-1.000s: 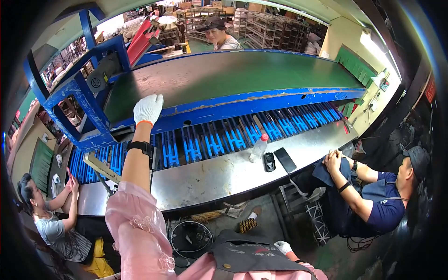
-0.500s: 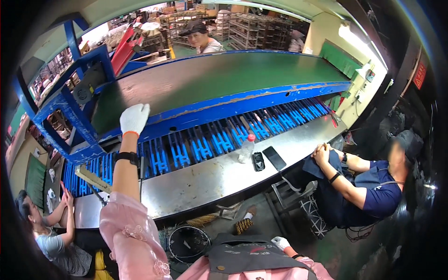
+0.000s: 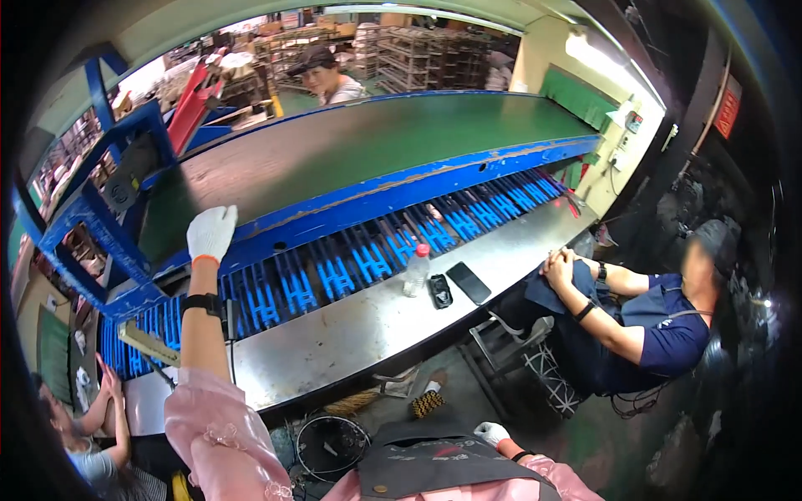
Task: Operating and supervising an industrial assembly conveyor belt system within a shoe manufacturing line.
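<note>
My left hand point(image 3: 211, 234), in a white knit glove with an orange cuff, reaches out to the blue frame rail point(image 3: 351, 198) along the conveyor's near side. Its fingers are curled at the rail's upper edge, by the green belt point(image 3: 401, 138); the fingertips are partly hidden. Low in the picture, beside my dark apron point(image 3: 443, 468), rests my right hand point(image 3: 493, 433), also white-gloved. Its fingers look curled together, and nothing shows in them. Below the rail runs a row of blue-tipped bars point(image 3: 368, 263), behind a metal ledge point(image 3: 309, 351).
On the ledge stand a clear bottle with a red cap point(image 3: 416, 271), a small black case point(image 3: 440, 291) and a black phone point(image 3: 469, 283). A seated person point(image 3: 635, 317) is at the right, another person point(image 3: 83, 434) at the left. Someone point(image 3: 326, 75) stands beyond the belt.
The whole view has shifted, so the conveyor and ledge sit further left. My left hand stays at the rail, and my right hand stays low by the apron.
</note>
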Motion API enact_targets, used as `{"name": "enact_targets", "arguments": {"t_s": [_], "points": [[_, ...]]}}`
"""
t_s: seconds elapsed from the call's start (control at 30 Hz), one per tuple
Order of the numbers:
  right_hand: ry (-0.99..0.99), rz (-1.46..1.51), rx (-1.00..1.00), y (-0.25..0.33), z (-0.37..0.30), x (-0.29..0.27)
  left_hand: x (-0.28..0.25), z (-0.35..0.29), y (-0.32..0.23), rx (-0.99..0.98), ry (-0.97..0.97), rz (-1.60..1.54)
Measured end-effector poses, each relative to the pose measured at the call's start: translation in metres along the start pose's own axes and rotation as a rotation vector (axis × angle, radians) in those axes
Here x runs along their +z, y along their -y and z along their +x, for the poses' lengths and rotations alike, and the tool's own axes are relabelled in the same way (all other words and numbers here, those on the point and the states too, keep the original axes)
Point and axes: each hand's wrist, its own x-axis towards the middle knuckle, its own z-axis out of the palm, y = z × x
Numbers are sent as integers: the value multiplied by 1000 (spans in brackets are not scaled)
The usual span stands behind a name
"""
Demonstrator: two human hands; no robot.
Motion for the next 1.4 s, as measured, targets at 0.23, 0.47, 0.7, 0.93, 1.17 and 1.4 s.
{"name": "enact_targets", "arguments": {"t_s": [0.23,0.47,0.7,0.93,1.17,1.4], "points": [[27,35,-32,-12,8,3,3,1,0,36,-48,4],[60,103,-4,-5,7,4,-2,-2,-6,-35,40,-26],[21,-13,-123,-7,13,0,6,2,-1,201,-70,113],[31,99,-16,1,4,1,15,9,0,28,-15,-51],[-18,77,-32,-5,-2,-3,10,5,-7,78,-26,7],[-30,209,-34,34,9,-27,-6,-3,-7,-11,19,23]]}}
